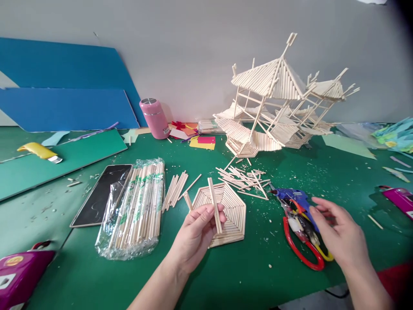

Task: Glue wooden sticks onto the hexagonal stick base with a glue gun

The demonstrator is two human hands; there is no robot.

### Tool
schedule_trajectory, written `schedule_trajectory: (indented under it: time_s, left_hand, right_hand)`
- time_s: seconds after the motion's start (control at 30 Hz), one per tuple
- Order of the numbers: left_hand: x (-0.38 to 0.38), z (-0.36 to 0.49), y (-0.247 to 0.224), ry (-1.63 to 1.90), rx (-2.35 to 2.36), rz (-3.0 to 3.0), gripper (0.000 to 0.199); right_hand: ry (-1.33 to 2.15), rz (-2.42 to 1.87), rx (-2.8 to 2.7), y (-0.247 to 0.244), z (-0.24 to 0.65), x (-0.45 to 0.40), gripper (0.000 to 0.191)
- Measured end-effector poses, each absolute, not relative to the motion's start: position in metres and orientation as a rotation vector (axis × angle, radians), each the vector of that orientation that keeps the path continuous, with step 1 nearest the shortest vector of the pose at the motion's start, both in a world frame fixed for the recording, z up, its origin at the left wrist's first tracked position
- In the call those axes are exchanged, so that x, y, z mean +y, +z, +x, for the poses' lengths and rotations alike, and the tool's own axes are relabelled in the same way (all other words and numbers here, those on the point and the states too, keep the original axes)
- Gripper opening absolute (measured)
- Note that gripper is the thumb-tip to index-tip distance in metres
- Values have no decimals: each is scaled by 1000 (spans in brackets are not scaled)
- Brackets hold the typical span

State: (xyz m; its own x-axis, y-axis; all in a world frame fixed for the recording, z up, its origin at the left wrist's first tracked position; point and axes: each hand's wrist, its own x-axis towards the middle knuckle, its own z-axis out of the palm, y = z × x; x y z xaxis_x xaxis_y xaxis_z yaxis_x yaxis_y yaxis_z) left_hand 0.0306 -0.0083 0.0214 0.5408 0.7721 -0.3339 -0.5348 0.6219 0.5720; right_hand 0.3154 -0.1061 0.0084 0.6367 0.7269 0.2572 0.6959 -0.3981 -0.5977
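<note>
Pinched in my left hand point(200, 226) are wooden sticks point(214, 202), held upright between thumb and fingers, with another short stick end showing beside the hand. Behind and below them a flat polygonal stick panel point(235, 215) lies on the green table. My right hand point(337, 226) is at the right with its fingers apart and nothing visible in it, next to a blue glue gun point(295, 196) and red-handled pliers point(303, 254). Loose cut sticks point(243, 178) are scattered behind the panel, and a small row of sticks point(175, 189) lies to its left.
A stick pavilion model point(271, 107) stands at the back right. On the left are a plastic pack of sticks point(138, 206), a black tablet point(97, 198), a yellow cutter point(38, 150) and blue boards point(64, 107). A pink flask point(155, 120) stands near the wall.
</note>
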Motion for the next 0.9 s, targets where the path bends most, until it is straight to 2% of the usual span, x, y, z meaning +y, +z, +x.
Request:
schedule_trajectory:
  time_s: [0.17, 0.27, 0.3, 0.47, 0.57, 0.77, 0.9]
  left_hand:
    - [-8, 31, 20, 800, 602, 365, 14]
    - [-8, 31, 20, 799, 571, 338, 10]
    - [-8, 31, 20, 801, 560, 333, 9]
    - [-12, 33, 22, 821, 609, 363, 9]
    - [-15, 34, 23, 841, 677, 392, 12]
    - [-17, 33, 25, 814, 720, 400, 15]
    - [-17, 31, 27, 821, 667, 424, 16]
  right_hand:
    - [-63, -2354, -1175, -3, 332, -131, 42]
    - [-257, -2187, -1125, -2, 313, -130, 44]
    - [-226, -2107, -1116, 0, 300, -128, 43]
    - [818, -1695, -1214, 18, 205, -101, 25]
    - [1178, -1433, -1274, 27, 160, -84, 19]
    - [1304, -1307, -1188, 25, 142, -68, 28]
    - [1547, -1137, -866, 20, 146, -67, 28]
